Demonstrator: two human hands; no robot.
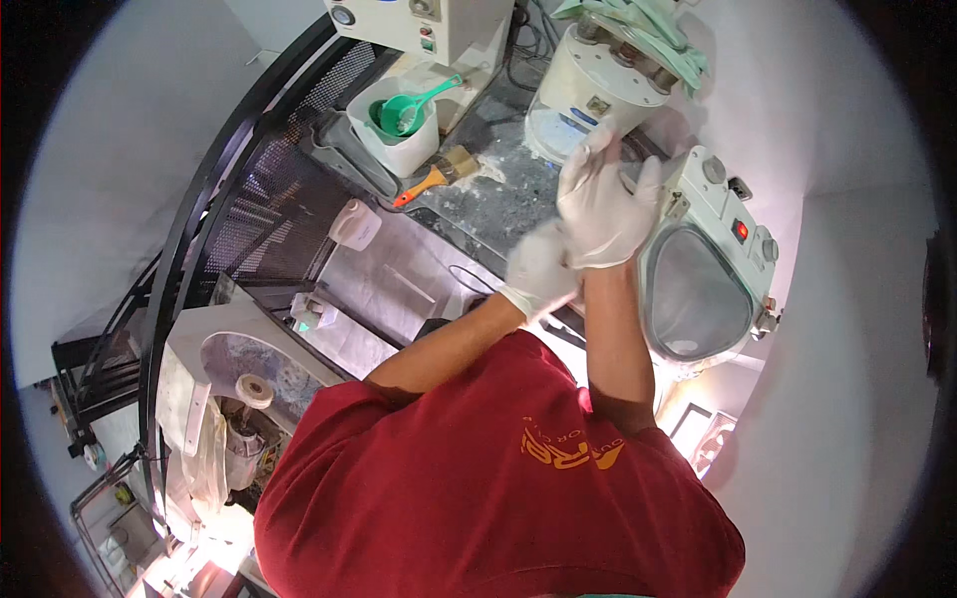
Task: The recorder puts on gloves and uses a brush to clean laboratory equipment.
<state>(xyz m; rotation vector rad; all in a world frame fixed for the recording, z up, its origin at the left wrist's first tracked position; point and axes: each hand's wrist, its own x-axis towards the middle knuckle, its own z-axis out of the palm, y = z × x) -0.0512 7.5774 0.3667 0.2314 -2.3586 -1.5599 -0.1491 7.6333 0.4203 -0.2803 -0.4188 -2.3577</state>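
My left hand point(540, 273), in a white glove, lies against the wrist and glove cuff of my right hand point(607, 198). Motion blurs its fingers, so I cannot tell whether they pinch the cuff. The right hand, gloved in white too, is raised with its thumb apart from its fingers and nothing seen in it. Both are over the front of a dusty dark worktop point(493, 202). Just beyond the right fingertips is a white cylindrical machine point(598, 86) with pale green gloves point(673, 37) draped on it.
Close on the right stands a white cabinet machine with a rounded window point(695, 291) and a lit red switch point(740, 229). A flat brush point(437, 178) lies near a white tub point(407, 153) holding a green scoop point(404, 112). A polishing lathe wheel point(255, 391) is at lower left, beside a black mesh railing point(262, 202).
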